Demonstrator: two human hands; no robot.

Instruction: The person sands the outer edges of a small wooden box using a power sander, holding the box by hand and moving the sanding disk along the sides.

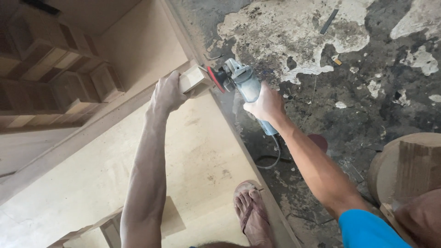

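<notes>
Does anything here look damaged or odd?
Yes. The floor is patchy, its pale coating worn off in large dark areas. Also, a sandalled foot rests on the wood panel near the grinder.

No packages, labels, signs or screens anywhere in view

A small pale wooden block (pixel 195 79) is held at the corner of a large board. A grey-bodied angle grinder (pixel 243 85) with a red disc is pressed against its right face.
</notes>
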